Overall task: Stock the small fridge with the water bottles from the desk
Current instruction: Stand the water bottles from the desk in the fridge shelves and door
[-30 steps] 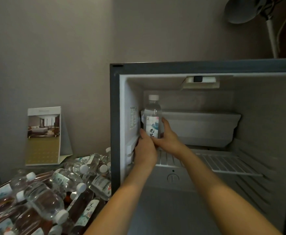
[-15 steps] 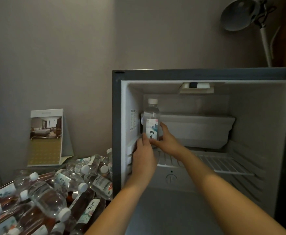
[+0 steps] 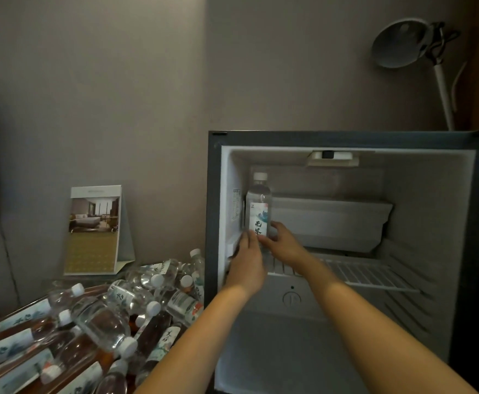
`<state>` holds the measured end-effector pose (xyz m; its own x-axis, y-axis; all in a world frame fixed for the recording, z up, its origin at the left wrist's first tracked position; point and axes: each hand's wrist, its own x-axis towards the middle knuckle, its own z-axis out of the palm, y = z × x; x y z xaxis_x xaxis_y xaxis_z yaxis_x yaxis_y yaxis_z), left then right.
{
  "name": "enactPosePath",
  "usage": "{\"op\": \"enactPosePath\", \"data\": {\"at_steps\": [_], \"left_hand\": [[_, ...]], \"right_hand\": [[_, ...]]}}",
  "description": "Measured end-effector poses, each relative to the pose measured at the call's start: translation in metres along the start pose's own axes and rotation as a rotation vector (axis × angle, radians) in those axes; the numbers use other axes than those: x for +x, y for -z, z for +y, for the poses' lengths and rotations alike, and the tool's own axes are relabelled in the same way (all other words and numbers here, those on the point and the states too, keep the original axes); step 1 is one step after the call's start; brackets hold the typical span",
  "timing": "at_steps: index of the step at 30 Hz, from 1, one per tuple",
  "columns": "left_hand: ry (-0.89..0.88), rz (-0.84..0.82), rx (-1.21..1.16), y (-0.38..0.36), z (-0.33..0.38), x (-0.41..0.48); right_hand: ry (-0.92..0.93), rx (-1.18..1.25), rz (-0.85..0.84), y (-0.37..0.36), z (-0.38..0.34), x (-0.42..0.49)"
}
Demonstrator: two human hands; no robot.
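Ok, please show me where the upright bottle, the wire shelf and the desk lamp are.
upright bottle [image 3: 258, 194]: head view, clear body above the label.
wire shelf [image 3: 360, 273]: head view, bare bars at its middle.
desk lamp [image 3: 397, 42]: head view, round shade.
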<state>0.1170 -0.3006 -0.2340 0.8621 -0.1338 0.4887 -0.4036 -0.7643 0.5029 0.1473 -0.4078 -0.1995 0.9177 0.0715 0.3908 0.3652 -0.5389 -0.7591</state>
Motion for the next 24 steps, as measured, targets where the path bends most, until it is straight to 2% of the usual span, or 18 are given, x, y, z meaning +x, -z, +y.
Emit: {"op": "enactPosePath", "data": {"at_steps": [3, 6, 8, 10, 12, 15, 20, 24], "left_hand": [[-0.008, -0.026, 0.001, 0.005, 0.000, -0.008], [-0.112, 0.005, -0.080, 0.014, -0.006, -0.028], [-0.193, 0.037, -0.228, 0.020, -0.013, -0.047], [-0.144, 0.035, -0.440, 0.027, -0.024, -0.069], [-0.081, 0.026, -0.578, 0.037, -0.041, -0.088], [-0.023, 0.027, -0.565, 0.055, -0.074, -0.111], [0.220, 0.042, -0.450, 0.067, -0.136, -0.140], [0.398, 0.004, -0.167, 0.066, -0.183, -0.165]], "right_hand": [[-0.053, 0.011, 0.032, 0.001, 0.000, -0.004], [0.005, -0.020, 0.275, 0.002, -0.007, -0.018], [0.054, 0.052, 0.409, -0.001, -0.012, -0.031], [0.069, 0.188, 0.426, -0.008, -0.017, -0.049], [0.059, 0.347, 0.382, -0.020, -0.019, -0.073], [0.035, 0.447, 0.257, -0.045, -0.015, -0.110], [-0.064, 0.363, -0.102, -0.116, 0.007, -0.153], [-0.125, 0.190, -0.351, -0.173, 0.021, -0.164]]}}
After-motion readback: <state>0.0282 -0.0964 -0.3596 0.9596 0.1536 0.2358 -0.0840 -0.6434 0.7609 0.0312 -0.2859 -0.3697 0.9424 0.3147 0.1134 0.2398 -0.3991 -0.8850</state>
